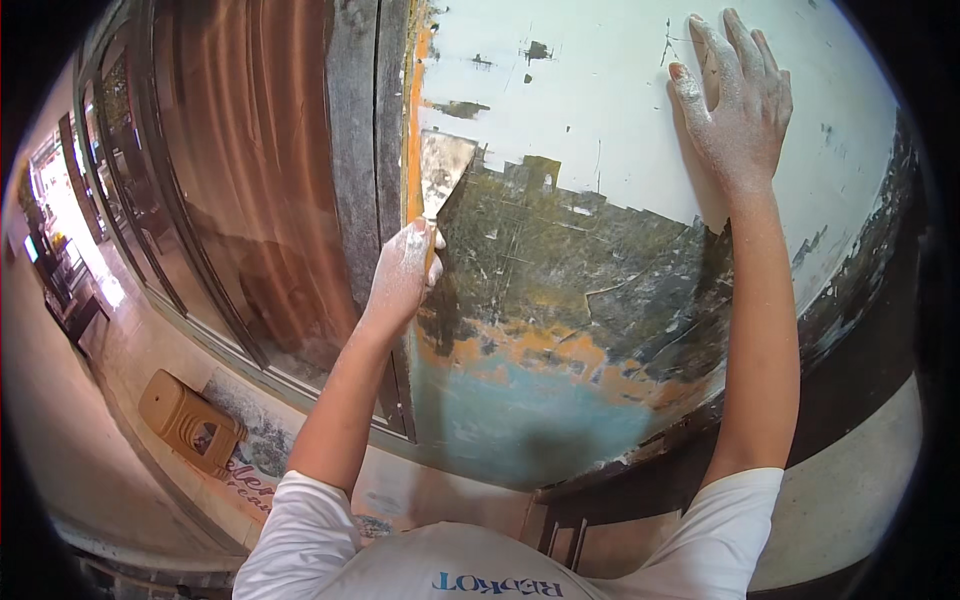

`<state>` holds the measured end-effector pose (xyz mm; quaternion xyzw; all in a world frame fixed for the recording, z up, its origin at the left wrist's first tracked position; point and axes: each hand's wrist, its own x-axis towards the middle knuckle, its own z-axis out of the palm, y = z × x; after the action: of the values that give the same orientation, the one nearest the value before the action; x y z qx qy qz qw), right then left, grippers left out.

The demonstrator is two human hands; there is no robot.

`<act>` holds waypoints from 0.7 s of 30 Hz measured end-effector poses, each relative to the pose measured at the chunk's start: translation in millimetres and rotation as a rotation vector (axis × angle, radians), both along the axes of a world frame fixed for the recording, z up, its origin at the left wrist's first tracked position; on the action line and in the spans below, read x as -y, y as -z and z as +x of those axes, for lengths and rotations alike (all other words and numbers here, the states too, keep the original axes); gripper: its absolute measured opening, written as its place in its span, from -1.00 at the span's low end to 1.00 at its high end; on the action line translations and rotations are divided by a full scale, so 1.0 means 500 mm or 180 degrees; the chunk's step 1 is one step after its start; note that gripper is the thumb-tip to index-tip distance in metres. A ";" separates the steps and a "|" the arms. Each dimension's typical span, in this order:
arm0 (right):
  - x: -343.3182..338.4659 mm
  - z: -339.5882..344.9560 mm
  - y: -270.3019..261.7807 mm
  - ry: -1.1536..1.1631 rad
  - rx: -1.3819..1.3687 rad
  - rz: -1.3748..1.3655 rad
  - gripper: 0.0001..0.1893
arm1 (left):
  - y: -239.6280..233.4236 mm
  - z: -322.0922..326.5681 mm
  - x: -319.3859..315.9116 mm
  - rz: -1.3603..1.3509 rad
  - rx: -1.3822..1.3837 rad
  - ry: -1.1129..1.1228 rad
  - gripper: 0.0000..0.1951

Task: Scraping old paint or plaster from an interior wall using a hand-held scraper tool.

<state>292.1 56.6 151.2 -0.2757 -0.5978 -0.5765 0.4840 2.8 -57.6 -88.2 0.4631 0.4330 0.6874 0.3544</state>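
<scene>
A wall (570, 255) with peeling layers of white, dark green, orange and light blue fills the middle. My left hand (409, 262), dusted white, grips the wooden handle of a paint scraper (447, 166). Its wide, white-smeared metal blade points up and lies at the wall's left edge, where white meets dark green, beside an orange strip. My right hand (739, 105), also coated in white dust, is spread with fingers apart against the white upper part of the wall. It holds no tool. A thin cracked mark shows by its fingertips.
A grey door or window frame (360, 150) with glass and brown curtains (255, 172) stands left of the wall. A stack of brown plastic stools (191, 424) sits on the floor at lower left, beside a sheet bearing writing. Dark edging borders the wall at right.
</scene>
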 end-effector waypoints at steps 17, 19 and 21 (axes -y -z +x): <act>0.132 -0.071 0.004 -0.0060 -0.0534 -0.1606 -0.38 | -0.027 0.024 -0.007 0.0136 -0.0178 0.0091 -0.57; 0.131 -0.068 0.003 -0.0081 -0.0533 -0.1601 -0.38 | -0.066 0.019 -0.006 0.0056 -0.0129 0.0085 -0.56; 0.141 -0.065 -0.002 -0.0026 -0.0532 -0.1634 -0.38 | -0.039 0.018 -0.015 0.0178 -0.0268 0.0136 -0.57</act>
<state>259.3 -13.8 152.3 -0.4336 -0.6834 -0.3794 0.4483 11.7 -50.3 -68.6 0.5104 0.4181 0.6714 0.3374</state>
